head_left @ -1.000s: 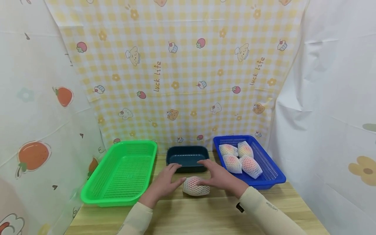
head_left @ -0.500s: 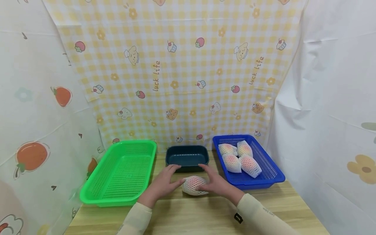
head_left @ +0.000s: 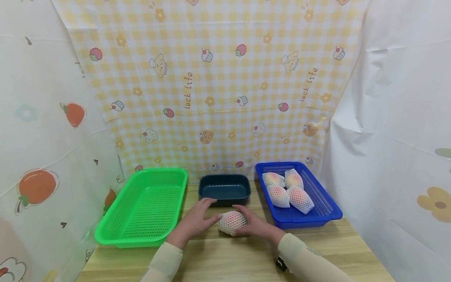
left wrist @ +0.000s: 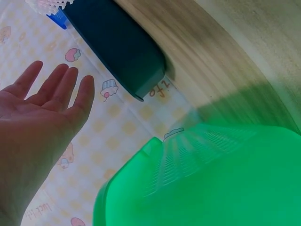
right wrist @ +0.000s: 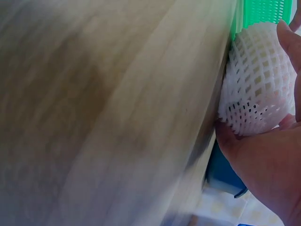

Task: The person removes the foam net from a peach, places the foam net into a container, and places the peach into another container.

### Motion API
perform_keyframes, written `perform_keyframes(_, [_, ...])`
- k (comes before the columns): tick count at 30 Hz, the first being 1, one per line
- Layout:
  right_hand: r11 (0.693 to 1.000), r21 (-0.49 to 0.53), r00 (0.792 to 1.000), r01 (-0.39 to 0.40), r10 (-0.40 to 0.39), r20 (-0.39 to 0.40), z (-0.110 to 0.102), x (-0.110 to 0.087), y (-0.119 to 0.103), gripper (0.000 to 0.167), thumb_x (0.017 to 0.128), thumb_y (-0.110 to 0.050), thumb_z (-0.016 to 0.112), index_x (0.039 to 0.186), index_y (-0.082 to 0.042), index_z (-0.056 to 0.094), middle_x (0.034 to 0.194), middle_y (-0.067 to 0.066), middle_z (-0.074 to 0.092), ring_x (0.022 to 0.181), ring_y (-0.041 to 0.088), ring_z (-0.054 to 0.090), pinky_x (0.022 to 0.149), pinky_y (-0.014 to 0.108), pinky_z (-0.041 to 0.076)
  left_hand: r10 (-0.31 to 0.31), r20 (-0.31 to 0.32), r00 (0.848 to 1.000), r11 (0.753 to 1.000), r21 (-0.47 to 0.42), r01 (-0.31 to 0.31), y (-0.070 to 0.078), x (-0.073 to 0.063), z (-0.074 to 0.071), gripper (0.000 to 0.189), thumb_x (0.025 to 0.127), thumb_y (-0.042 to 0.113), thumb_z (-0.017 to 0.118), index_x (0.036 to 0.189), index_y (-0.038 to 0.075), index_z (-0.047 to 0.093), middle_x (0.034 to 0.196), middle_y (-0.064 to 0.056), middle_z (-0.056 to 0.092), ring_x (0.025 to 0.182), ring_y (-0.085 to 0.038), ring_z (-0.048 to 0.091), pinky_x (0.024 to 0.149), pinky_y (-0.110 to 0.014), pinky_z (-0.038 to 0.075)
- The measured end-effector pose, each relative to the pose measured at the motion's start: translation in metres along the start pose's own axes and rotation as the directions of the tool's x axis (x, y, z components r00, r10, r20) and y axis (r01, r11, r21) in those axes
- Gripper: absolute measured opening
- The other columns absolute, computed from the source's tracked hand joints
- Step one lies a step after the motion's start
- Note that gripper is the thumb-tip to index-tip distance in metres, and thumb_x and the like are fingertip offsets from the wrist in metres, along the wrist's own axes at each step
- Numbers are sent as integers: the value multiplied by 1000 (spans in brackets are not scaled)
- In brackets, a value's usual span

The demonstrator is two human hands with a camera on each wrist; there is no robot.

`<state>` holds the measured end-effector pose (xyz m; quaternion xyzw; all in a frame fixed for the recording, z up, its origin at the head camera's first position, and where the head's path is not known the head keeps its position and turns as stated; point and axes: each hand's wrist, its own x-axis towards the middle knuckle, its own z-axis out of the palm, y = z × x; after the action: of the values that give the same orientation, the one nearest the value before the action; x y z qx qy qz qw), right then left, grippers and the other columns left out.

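Note:
A round reddish fruit in a white foam net [head_left: 231, 222] sits on the wooden table in front of the dark teal tray [head_left: 224, 180]. My right hand [head_left: 256, 224] grips it from the right, with thumb and fingers curved round its end; the right wrist view shows the foam net [right wrist: 258, 75] between them. My left hand [head_left: 194, 220] is on the fruit's left side, fingers extended and thumb tip right at the net. In the left wrist view, that left hand [left wrist: 47, 103] has its fingers spread and holds nothing.
A green perforated basket [head_left: 141, 243] stands on the left. On the right is a blue basket [head_left: 322, 196] with several foam-netted fruits [head_left: 301, 199] at its left side. A checked cloth [head_left: 225, 117] hangs behind, and white cloths flank the table [head_left: 229, 262].
My right hand has moved left and lower, and its fingers have closed round the fruit's right end. The left hand has stayed nearly in place.

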<state>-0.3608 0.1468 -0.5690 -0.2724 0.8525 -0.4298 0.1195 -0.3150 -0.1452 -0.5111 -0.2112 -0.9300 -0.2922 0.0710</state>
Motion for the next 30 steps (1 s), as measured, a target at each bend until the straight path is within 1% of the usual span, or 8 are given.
perform_keyframes(5, [1000,9,1000,-6,6,0,2,2,-2,92,93,-40,92,167,-20,42,149,10,60,123,25,63,105,55,53,-5,13,1000,1000,-4,5,-1,-1,0,69,107,54,70,157,8,58,158,-16,57,147,-41,54,118,-62,46])
perform_keyframes(8, [1000,7,1000,3,-3,2,2,4,-1,84,94,-42,90,163,-21,47,144,6,63,122,24,64,104,54,54,-9,14,1000,1000,-11,9,-1,-1,0,67,108,53,69,157,8,58,158,-15,57,147,-41,54,118,-62,46])
perform_keyframes(12, [998,-23,998,60,-60,-1,2,6,2,79,96,-46,88,159,-18,50,140,6,66,119,23,65,99,51,56,-10,16,1000,1000,-11,11,-1,-1,-1,68,109,55,67,156,8,58,157,-16,57,146,-41,55,117,-62,47])
perform_keyframes(15, [996,-21,996,84,-84,-5,2,7,3,77,96,-47,88,157,-18,52,138,7,66,117,22,65,97,49,56,-19,16,1000,1000,-7,19,-2,-2,-1,69,109,58,65,157,9,58,158,-15,57,146,-40,55,117,-61,47])
perform_keyframes(18, [998,-10,998,62,-62,-5,2,7,2,74,95,-45,88,156,-22,52,138,5,66,117,22,65,98,48,56,-28,17,999,1000,-9,28,-3,-2,0,69,109,59,65,157,9,58,158,-15,57,146,-39,55,118,-60,47])
perform_keyframes(22, [999,35,1000,20,-20,-7,4,6,0,72,94,-36,91,154,-25,53,138,4,66,118,23,65,101,49,54,-29,19,999,1000,-10,29,-4,-3,0,69,109,59,64,156,7,59,157,-15,58,145,-40,56,117,-60,48])
perform_keyframes(27, [998,63,1000,10,-9,-21,5,5,-2,69,94,-33,90,152,-26,52,136,5,66,117,23,65,100,50,55,-37,16,999,999,-9,37,-3,-3,-1,68,109,57,64,155,7,60,157,-16,58,146,-39,56,117,-60,48])
perform_keyframes(30, [998,56,999,26,-24,-45,2,3,-6,68,94,-33,89,151,-25,52,136,7,66,116,24,65,97,48,56,-46,6,999,999,-20,46,-2,-4,-2,65,109,55,66,154,8,61,156,-15,59,145,-39,56,117,-60,48])
